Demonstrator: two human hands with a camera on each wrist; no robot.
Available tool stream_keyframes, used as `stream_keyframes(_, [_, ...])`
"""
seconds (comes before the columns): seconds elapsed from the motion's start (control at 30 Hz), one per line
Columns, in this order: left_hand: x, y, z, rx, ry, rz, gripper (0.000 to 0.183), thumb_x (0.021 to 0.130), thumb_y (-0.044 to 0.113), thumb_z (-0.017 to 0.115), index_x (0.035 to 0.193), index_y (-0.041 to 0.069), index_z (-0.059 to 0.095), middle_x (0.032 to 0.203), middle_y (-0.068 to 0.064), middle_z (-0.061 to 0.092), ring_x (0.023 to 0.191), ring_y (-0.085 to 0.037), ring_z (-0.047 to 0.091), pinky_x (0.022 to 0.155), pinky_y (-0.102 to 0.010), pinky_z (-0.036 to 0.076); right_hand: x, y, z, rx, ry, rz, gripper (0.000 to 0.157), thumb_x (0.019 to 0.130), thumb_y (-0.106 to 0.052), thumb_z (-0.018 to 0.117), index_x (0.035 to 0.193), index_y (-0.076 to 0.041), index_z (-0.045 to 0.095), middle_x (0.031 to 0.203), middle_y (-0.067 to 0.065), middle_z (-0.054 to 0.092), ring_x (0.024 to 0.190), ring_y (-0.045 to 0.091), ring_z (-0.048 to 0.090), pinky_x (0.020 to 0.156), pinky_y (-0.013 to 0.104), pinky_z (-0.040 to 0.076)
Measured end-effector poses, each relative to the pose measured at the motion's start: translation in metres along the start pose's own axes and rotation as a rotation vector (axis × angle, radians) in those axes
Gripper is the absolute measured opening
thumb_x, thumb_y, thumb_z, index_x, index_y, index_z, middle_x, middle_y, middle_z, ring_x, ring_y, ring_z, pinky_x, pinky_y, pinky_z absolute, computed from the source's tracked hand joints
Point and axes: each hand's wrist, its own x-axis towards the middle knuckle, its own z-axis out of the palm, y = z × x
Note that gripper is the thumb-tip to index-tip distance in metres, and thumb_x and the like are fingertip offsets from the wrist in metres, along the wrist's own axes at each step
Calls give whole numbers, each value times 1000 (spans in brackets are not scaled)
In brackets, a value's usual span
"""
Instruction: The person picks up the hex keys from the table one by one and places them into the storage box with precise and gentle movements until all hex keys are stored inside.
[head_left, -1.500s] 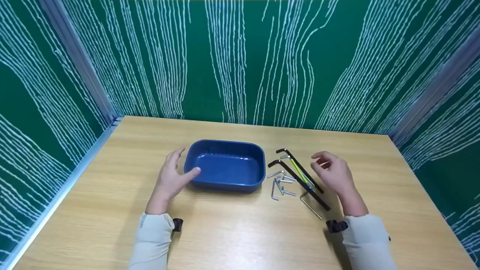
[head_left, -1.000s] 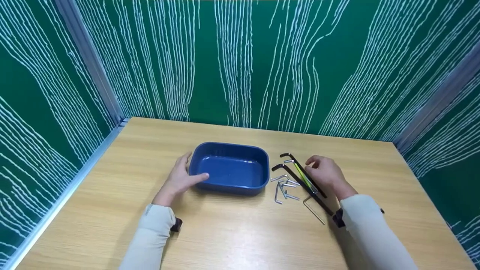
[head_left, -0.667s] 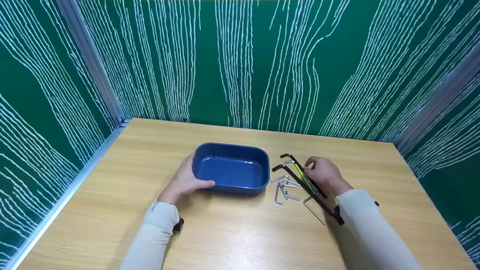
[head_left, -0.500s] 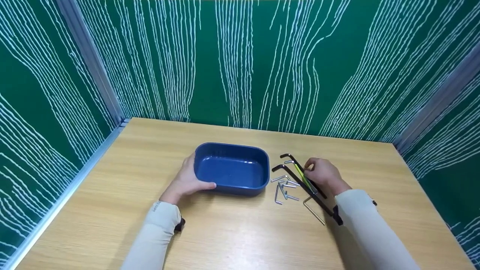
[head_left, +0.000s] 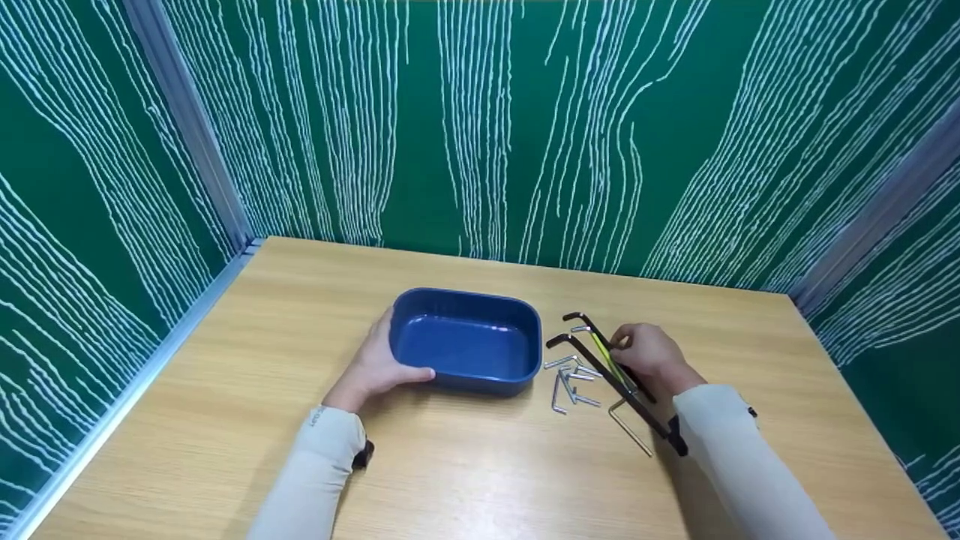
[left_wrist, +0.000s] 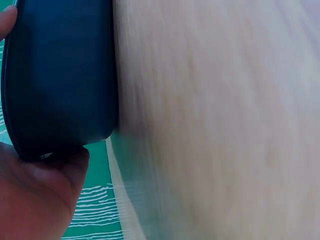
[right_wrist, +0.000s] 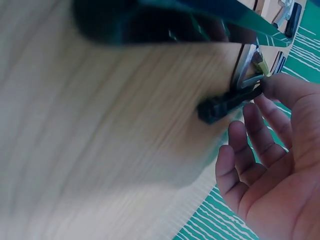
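Note:
A deep blue plastic tray (head_left: 480,384) stands on the table with nothing in it. My left hand (head_left: 375,365) grips its left end, thumb along the near wall and the fingers mostly hidden behind. In the left wrist view the tray's dark side (left_wrist: 60,75) fills the upper left. With thumb and index finger, my right hand (head_left: 652,352) pinches the farther long black hex key (head_left: 592,326) around its middle; the other fingers curl loosely in the right wrist view, below the key's end (right_wrist: 212,111). Beside it lies a hex key with a yellow-green sleeve (head_left: 602,349).
A second long black hex key (head_left: 607,375) lies nearer, its lower end passing close to the right wrist camera. Several small silver hex keys (head_left: 556,391) lie in a loose pile right of the tray. A gold-coloured hex key (head_left: 632,430) rests in front. Green panels (head_left: 420,150) stand behind.
My left hand has moved right and closed round the tray's left end. My right hand has come down and left onto the farther black hex key and now pinches it.

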Motion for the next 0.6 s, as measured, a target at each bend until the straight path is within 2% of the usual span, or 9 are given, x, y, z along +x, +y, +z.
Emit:
stream_keyframes(0.23, [-1,1,-1,-22,-7,-25,119,44,44,83,139,27,14,141,3,25,124,-20,31,102,-44,27,4,4,0,43,43,12,18,77,-19,61,93,-12,62,86,8,59,72,20,52,58,27,40])
stream_keyframes(0.43, [-1,1,-1,-33,-9,-54,119,45,43,84,140,27,14,141,3,25,124,-21,32,102,-44,27,5,3,-1,79,33,35,21,74,-14,61,95,-10,63,86,8,58,72,21,52,57,26,41])
stream_keyframes(0.6, [-1,0,-2,-27,-20,-70,119,45,44,83,140,28,13,142,3,24,124,-20,31,103,-45,26,5,2,1,64,46,51,22,74,-13,60,96,-11,63,89,9,58,76,22,52,59,27,41])
